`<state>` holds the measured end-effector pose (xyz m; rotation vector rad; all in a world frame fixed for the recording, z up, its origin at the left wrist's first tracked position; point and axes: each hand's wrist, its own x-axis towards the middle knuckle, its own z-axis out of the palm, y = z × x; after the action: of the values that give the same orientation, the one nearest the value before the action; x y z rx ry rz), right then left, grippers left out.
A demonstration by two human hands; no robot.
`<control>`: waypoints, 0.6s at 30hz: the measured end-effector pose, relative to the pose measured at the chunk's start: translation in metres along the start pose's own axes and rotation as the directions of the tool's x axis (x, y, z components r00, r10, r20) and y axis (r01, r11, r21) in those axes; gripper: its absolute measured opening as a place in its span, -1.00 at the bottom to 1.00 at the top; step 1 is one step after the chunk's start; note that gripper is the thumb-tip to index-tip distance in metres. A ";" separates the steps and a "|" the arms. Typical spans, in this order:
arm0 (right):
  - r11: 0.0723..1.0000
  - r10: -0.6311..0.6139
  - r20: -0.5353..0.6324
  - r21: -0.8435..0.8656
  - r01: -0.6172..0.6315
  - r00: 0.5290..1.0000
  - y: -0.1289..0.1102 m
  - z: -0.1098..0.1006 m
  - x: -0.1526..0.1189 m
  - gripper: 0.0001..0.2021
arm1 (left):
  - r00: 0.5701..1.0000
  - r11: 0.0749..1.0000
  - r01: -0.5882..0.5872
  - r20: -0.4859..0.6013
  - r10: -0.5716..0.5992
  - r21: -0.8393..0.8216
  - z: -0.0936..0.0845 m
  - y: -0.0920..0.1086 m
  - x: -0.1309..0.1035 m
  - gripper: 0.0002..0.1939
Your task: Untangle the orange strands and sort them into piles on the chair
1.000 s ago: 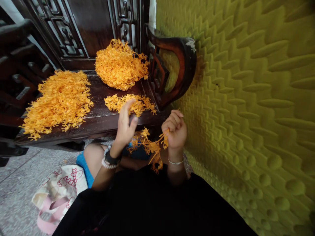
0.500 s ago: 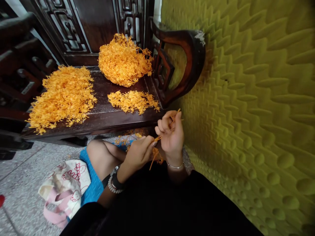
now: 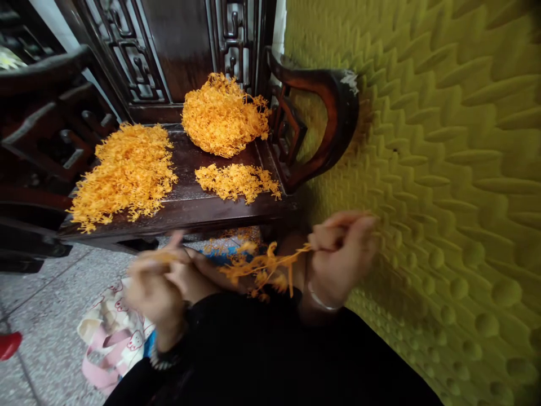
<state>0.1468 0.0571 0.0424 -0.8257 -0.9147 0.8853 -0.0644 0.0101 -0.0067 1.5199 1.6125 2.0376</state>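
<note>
Held up over my lap, my right hand (image 3: 344, 254) is closed on one end of an orange knotted strand (image 3: 270, 262), which stretches left between the hands. My left hand (image 3: 158, 279), blurred by motion, is closed at the left, with a bit of orange showing at its fingers; whether that joins the strand cannot be made out. On the dark wooden seat (image 3: 186, 211) lie a wide orange pile (image 3: 127, 169) at left, a rounded orange heap (image 3: 224, 115) at the back and a small flat orange pile (image 3: 239, 181) near the front edge.
A curved wooden armrest (image 3: 342, 124) stands at the seat's right, beside a textured yellow-green wall (image 3: 443, 169). A cloth bag with pink handles (image 3: 103, 358) sits on the speckled floor (image 3: 46, 321). A red object (image 3: 9, 345) is at the far left edge.
My hands have moved apart, the left one to the left and the right one to the right. The orange strand now spans much of the gap. The view has shifted slightly.
</note>
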 end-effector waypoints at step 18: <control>0.800 0.321 0.152 0.485 -0.354 0.935 0.048 0.006 0.038 -0.65 | 0.954 0.806 -0.173 0.300 -0.006 0.566 0.101 -0.087 0.071 -0.65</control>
<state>0.1408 0.1112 0.0138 -0.5039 -0.5440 1.4022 -0.0619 0.1576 -0.0394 1.9910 2.1957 1.2925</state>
